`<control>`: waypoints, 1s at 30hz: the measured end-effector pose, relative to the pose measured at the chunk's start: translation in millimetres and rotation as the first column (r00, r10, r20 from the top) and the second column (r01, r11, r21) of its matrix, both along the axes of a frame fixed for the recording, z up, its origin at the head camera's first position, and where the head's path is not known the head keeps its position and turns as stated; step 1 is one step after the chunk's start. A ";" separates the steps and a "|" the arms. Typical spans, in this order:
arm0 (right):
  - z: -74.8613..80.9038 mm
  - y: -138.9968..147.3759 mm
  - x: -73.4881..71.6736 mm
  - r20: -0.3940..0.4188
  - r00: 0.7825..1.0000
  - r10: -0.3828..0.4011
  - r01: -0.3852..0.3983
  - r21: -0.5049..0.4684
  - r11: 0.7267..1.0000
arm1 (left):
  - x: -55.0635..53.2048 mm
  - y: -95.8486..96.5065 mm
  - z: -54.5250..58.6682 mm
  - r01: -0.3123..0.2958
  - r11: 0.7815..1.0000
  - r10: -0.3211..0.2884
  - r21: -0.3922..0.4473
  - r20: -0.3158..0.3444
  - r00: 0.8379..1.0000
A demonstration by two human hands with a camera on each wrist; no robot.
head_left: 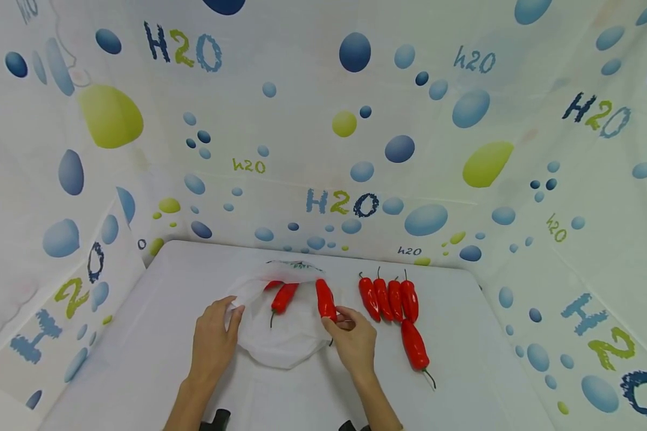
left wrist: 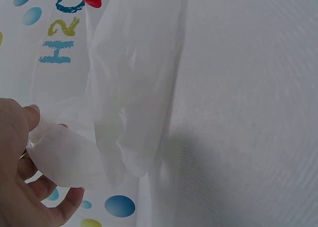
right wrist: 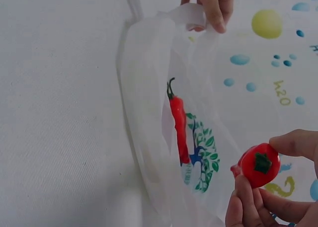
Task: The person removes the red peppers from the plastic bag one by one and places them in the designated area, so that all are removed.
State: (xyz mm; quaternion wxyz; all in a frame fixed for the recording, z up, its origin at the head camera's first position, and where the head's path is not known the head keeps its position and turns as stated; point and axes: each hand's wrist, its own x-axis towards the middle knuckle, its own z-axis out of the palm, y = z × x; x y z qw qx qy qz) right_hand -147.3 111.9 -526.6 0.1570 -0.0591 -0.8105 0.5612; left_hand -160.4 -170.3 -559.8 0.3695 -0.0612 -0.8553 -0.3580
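Observation:
A thin white plastic bag (head_left: pixel 272 352) lies on the table with its mouth spread open. My left hand (head_left: pixel 214 338) pinches the bag's left edge between thumb and fingers, which shows also in the left wrist view. In my right hand (head_left: pixel 354 341) a red chili pepper (head_left: pixel 326 299) is pinched by thumb and fingertips at the right side of the bag's mouth; its green stem end (right wrist: pixel 262 162) faces the right wrist camera. Inside the bag lies another red chili pepper (head_left: pixel 284 298), stem toward me, with part of one more red pepper (head_left: pixel 272 285) beside it.
Right of the bag, several red chili peppers (head_left: pixel 395 299) lie side by side in a row. Below them rests a single chili pepper (head_left: pixel 414 345), its stem pointing toward me. A printed curtain (head_left: pixel 323 149) stands behind the white table (head_left: pixel 463 371).

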 end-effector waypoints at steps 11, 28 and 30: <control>0.4 12.2 5.6 -0.024 0.999 -0.026 0.025 -0.019 0.999 | -1.0 0.5 -0.4 0.003 1.000 -0.003 -0.009 0.005 1.000; -3.3 34.2 17.8 -0.043 0.993 -0.106 0.106 -0.009 0.994 | 1.1 1.4 2.0 0.004 1.000 -0.004 -0.014 -0.001 1.000; -4.0 36.5 18.6 -0.044 0.993 -0.112 0.111 -0.013 0.994 | 1.0 1.2 2.2 0.005 1.000 -0.005 -0.014 0.000 1.000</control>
